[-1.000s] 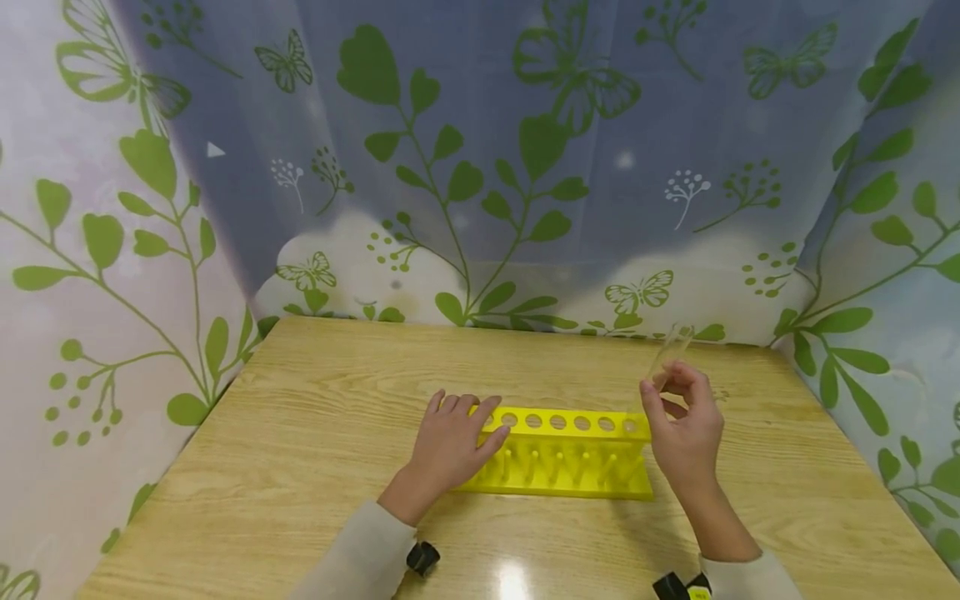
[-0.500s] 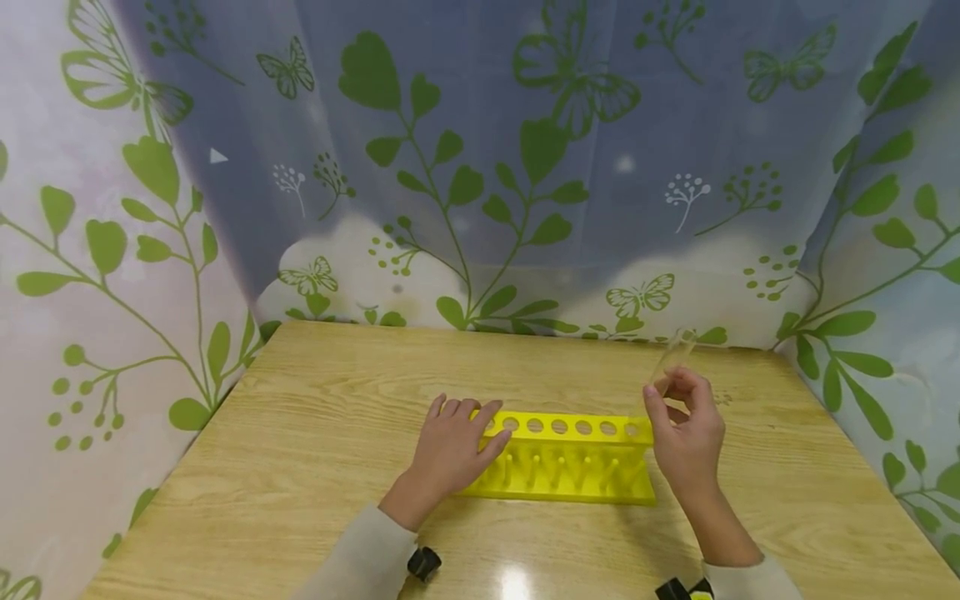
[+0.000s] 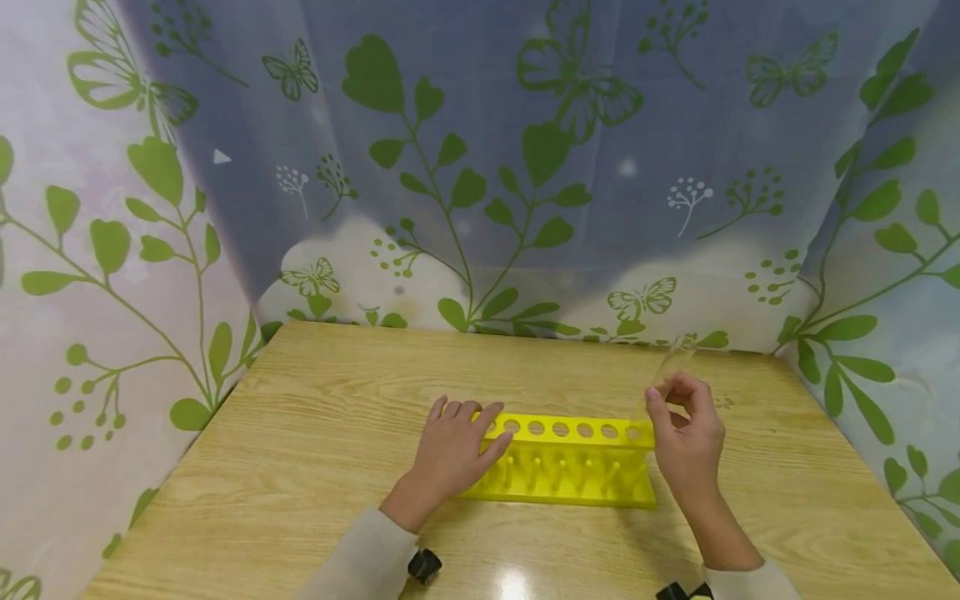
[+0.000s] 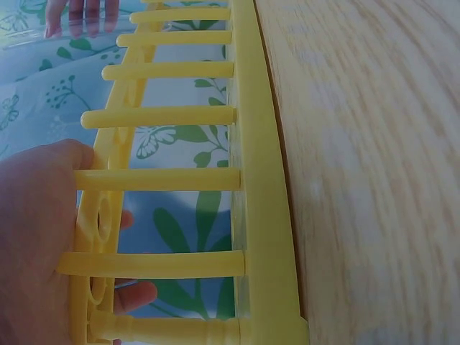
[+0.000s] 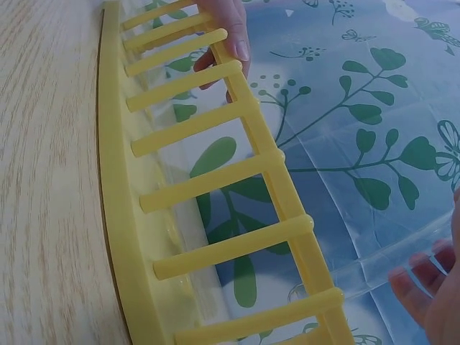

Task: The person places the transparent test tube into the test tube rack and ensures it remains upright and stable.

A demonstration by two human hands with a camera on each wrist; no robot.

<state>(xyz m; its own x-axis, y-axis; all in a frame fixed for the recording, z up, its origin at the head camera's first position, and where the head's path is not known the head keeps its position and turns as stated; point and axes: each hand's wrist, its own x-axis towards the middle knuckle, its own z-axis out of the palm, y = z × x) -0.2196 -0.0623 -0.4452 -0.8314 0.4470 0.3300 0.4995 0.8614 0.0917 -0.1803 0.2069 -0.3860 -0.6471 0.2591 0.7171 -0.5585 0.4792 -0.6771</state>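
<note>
A yellow test tube rack (image 3: pixel 551 442) stands on the wooden table, its top bar pierced by a row of round holes above a row of pegs. My left hand (image 3: pixel 450 450) grips the rack's left end, thumb on the near side and fingers over the top; fingertips show behind the bar in the left wrist view. At the other end, my right hand (image 3: pixel 688 429) pinches a clear test tube (image 3: pixel 671 362) between thumb and fingers. The tube leans, its upper end to the back right. In the right wrist view the tube (image 5: pixel 381 255) reaches to the top bar near the end hole.
The wooden table (image 3: pixel 337 392) extends around the rack on all sides. A cloth (image 3: pixel 480 192) with green leaves and butterflies hangs behind and at both sides. A black strap piece (image 3: pixel 425 566) sits at the left wrist.
The head view has shifted a little, so everything sits slightly lower in it. My left hand keeps its hold on the rack; the right still pinches the test tube at nearly the same lean.
</note>
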